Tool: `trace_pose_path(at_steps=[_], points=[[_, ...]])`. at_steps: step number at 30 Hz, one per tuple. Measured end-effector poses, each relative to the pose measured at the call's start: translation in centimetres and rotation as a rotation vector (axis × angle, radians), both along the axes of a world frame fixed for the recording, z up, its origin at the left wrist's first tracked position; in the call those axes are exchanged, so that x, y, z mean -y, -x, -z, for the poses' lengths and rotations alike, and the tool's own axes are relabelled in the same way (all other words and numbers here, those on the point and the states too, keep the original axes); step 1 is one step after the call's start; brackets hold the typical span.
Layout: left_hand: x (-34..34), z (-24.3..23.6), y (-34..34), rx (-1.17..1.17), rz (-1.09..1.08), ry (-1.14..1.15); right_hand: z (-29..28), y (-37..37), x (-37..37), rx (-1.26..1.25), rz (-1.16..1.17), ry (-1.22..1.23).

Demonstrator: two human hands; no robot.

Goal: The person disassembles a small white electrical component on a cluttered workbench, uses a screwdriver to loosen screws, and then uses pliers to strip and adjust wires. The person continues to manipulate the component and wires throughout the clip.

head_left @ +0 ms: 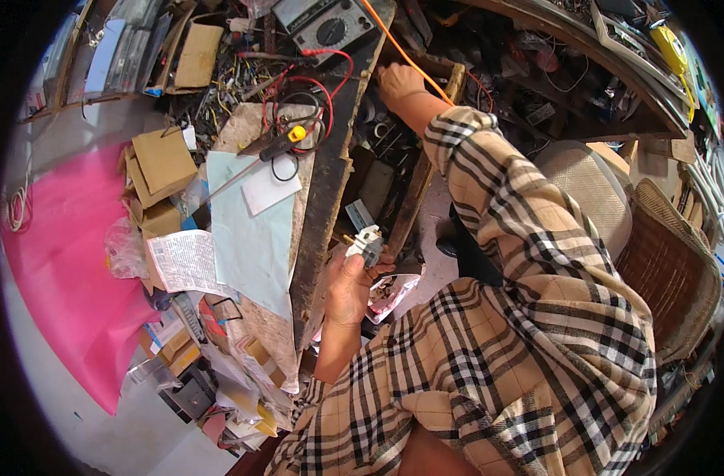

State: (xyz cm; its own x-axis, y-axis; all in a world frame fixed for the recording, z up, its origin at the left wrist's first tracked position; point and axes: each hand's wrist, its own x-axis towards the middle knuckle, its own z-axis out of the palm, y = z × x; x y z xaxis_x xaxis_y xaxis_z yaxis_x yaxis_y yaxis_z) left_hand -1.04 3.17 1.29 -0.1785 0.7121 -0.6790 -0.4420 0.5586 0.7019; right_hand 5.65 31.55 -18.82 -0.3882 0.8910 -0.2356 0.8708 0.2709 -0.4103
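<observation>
My left hand [346,295] is closed around a small white-and-grey electrical fitting [368,244] with a brass-coloured bit at its side. It holds the fitting just beyond the workbench edge, over the near end of an open wooden drawer [412,205]. At the drawer's far end, my right hand [403,89] reaches in with the fingers bent down. Its fingertips are hidden, so whether they grip anything does not show. Inside the drawer lie dark boxes, rings and small parts, with a small pale box [360,214] near the fitting.
On the bench [318,230] lie a multimeter [330,32], red and black test leads, a yellow-and-black-handled screwdriver [279,145], a white plate [271,189] and pale blue paper [247,230]. An orange cable [406,54] crosses above the drawer. Chairs [663,270] stand at right.
</observation>
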Motion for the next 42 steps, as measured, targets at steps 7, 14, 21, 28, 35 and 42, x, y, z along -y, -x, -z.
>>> trace_pose_path(at_steps=[7,14,21,28,35,42], points=[[0.8,0.2,0.2,0.013,-0.06,0.016,-0.2,-0.2,0.6,-0.131,0.172,0.143],[0.7,1.2,1.2,0.137,-0.194,-0.055,-6.8,-7.1,6.8,-1.314,0.432,1.024],[-1.5,0.7,0.7,0.153,-0.225,-0.049,-7.3,-9.4,11.4,-1.709,0.709,1.507],[-1.5,0.7,0.7,0.198,-0.273,-0.041,-7.8,-9.6,12.6,-1.717,0.725,1.533],[-1.3,0.6,0.9,0.232,-0.262,-0.065,-8.6,-9.6,12.5,-1.713,0.579,1.46],[-1.7,0.9,1.6,0.344,-0.32,-0.11,-12.4,-8.9,15.3,-1.557,0.25,1.071]])
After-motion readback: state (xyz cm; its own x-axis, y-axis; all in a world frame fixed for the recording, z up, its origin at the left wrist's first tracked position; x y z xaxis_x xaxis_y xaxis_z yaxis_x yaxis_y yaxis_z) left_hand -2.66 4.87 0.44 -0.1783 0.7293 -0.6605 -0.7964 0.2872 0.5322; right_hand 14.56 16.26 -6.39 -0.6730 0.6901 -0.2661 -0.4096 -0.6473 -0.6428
